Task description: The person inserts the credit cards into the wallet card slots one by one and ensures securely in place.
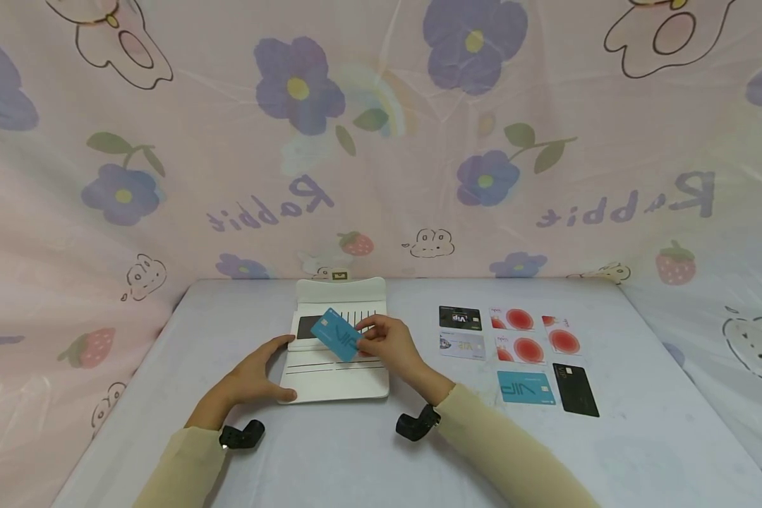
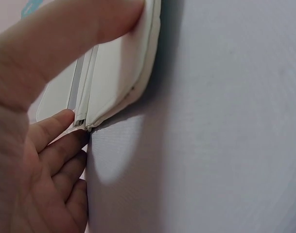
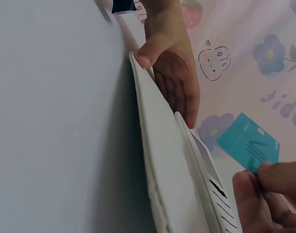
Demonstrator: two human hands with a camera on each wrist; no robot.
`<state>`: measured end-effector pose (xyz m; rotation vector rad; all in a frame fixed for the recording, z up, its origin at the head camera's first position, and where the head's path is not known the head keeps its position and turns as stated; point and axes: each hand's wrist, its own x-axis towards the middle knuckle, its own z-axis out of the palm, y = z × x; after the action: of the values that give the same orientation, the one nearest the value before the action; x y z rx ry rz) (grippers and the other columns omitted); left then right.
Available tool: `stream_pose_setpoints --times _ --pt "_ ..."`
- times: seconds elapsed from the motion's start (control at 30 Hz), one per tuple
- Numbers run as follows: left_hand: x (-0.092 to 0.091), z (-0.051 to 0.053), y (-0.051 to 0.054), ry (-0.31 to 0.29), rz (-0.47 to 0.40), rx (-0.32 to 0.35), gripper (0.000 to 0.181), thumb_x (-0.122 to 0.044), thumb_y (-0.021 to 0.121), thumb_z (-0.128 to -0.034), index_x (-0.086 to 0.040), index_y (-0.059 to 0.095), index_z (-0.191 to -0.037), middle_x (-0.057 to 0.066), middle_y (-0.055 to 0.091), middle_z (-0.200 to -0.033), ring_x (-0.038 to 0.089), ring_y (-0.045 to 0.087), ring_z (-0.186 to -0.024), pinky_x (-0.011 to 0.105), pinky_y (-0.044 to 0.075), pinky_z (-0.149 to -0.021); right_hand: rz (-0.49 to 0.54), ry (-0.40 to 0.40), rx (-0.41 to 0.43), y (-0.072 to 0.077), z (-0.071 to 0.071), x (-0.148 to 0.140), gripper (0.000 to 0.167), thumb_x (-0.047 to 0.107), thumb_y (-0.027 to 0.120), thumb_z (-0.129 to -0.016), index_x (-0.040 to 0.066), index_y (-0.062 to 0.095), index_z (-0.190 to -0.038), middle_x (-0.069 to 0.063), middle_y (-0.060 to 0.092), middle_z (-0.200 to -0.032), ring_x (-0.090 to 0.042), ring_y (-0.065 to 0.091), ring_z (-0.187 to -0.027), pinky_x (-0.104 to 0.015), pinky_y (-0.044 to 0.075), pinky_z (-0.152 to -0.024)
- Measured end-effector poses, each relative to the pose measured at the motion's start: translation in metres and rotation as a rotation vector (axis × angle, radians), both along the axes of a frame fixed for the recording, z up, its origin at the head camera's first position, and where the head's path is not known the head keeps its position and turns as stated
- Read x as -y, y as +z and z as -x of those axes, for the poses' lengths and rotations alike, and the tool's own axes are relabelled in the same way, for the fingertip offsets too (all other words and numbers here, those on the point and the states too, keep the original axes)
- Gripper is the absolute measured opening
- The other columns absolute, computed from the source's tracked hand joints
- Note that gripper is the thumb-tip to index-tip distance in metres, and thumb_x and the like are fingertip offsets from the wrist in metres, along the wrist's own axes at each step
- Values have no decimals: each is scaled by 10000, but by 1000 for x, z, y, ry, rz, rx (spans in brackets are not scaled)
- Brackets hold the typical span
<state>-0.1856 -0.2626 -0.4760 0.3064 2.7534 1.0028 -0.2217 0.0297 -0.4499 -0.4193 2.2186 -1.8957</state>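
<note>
An open white wallet (image 1: 336,381) lies on the table, with card slots and a dark window panel in its middle. My right hand (image 1: 390,346) pinches a blue VIP card (image 1: 336,334) by its right edge, tilted above the wallet's slots. In the right wrist view the blue card (image 3: 250,141) stands clear of the wallet (image 3: 162,145), between thumb and fingers. My left hand (image 1: 244,381) is at the wallet's left side, thumb on the lower left corner and fingers spread along the edge. The left wrist view shows that thumb resting on the wallet (image 2: 121,68).
To the right lie several cards: a black VIP card (image 1: 460,318), a silver one (image 1: 461,345), red-and-white ones (image 1: 519,348), another blue card (image 1: 525,388) and a black card (image 1: 575,389). A patterned curtain (image 1: 381,176) hangs behind the table.
</note>
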Motion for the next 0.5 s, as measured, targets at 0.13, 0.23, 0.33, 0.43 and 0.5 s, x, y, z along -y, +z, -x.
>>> stream_pose_setpoints --times 0.13,0.23,0.33,0.43,0.5 --pt "0 1 0 -2 3 -1 1108 -448 887 -585 -131 330 -1488 195 326 -1542 420 279 -1428 603 265 -1137 -10 -12 3 -2 2 9 268 -53 695 -823 -4 660 -1084 -163 662 -831 -126 671 -691 -321 608 -686" --pt "0 1 0 -3 2 -4 1106 -443 888 -583 -123 333 -1484 198 331 -1538 421 283 -1425 604 266 -1136 -15 -11 3 -2 2 14 274 -56 693 -825 -16 657 -1093 -211 672 -859 -225 696 -720 -354 609 -703" --pt "0 0 1 -6 -4 -8 1106 -436 892 -579 -120 335 -1481 202 337 -1534 421 288 -1423 604 268 -1134 -31 -8 2 4 -1 19 271 -73 675 -831 -43 647 -1099 -262 668 -886 -356 700 -784 -418 604 -733" --pt "0 0 1 -9 -8 -10 1105 -436 893 -576 -124 335 -1478 203 339 -1532 422 290 -1422 607 271 -1131 -44 -11 3 12 -6 22 262 -89 656 -836 -66 639 -1097 -289 657 -896 -418 685 -813 -455 597 -749" --pt "0 0 2 -9 -12 -10 1103 -437 892 -575 -127 335 -1475 204 339 -1531 424 289 -1422 610 271 -1129 -40 -15 2 13 -6 24 256 -93 653 -836 -71 637 -1090 -286 658 -893 -396 688 -787 -439 601 -738"
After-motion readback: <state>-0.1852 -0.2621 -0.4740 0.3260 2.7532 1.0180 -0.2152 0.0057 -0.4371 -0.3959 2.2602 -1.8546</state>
